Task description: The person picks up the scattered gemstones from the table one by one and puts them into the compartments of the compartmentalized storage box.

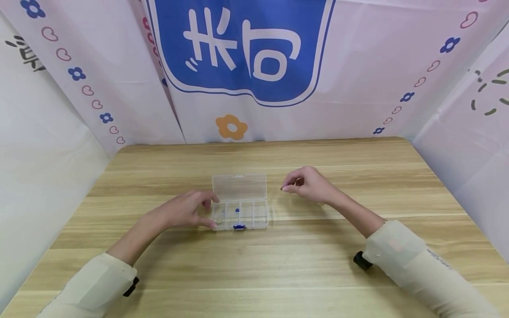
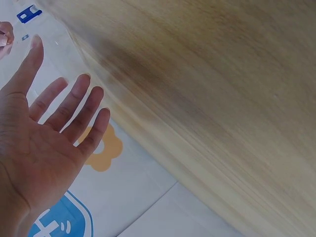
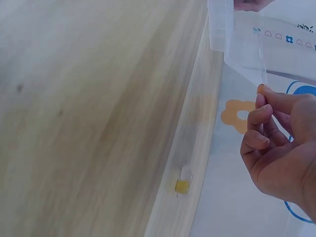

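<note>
A clear plastic compartment box (image 1: 259, 216) lies on the table with its clear lid (image 1: 239, 187) folded back and a blue latch (image 1: 239, 227) at the front. Something small and blue (image 1: 237, 210) is inside one compartment. My left hand (image 1: 184, 210) spans the box's left end, thumb at the front corner and a fingertip at the back edge; the left wrist view shows its fingers (image 2: 74, 108) spread and fairly straight. Right of the box, my right hand (image 1: 312, 185) pinches a tiny orange piece (image 3: 260, 89) between thumb and forefinger. Its exact kind is too small to tell.
Under the right wrist, a small yellow piece (image 3: 182, 186) lies on the wooden table (image 1: 278, 274) beside a clear piece (image 3: 186, 173). A printed white cloth (image 1: 350, 88) hangs behind the table's far edge, with more cloth at both sides.
</note>
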`<action>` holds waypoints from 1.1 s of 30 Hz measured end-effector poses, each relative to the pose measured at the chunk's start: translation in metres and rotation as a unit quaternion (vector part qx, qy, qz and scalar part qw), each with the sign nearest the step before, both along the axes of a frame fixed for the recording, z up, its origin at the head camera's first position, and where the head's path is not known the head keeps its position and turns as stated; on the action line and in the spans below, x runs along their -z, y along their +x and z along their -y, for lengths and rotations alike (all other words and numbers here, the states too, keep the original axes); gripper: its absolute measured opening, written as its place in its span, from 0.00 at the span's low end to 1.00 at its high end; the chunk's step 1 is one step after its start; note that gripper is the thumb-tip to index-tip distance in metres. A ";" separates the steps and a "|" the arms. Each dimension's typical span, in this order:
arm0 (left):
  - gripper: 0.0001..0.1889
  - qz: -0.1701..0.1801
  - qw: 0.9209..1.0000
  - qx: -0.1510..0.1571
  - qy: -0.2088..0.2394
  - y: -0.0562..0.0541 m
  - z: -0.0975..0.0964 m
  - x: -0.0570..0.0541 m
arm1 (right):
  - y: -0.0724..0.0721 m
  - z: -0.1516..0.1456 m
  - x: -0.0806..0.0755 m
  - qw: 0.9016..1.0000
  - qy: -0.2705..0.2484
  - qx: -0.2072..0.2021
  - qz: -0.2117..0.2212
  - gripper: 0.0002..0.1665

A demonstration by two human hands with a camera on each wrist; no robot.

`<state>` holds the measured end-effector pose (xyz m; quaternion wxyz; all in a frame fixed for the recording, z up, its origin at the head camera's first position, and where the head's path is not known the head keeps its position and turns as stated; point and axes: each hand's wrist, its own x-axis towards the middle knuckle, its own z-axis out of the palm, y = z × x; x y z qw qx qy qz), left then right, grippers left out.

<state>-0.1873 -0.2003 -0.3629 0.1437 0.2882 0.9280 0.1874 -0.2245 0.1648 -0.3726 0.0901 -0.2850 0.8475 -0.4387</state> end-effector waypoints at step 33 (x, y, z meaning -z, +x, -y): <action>0.31 -0.002 1.000 0.000 -0.004 -0.001 0.001 0.002 | 0.004 0.053 0.002 0.997 -0.013 -0.079 0.007 0.04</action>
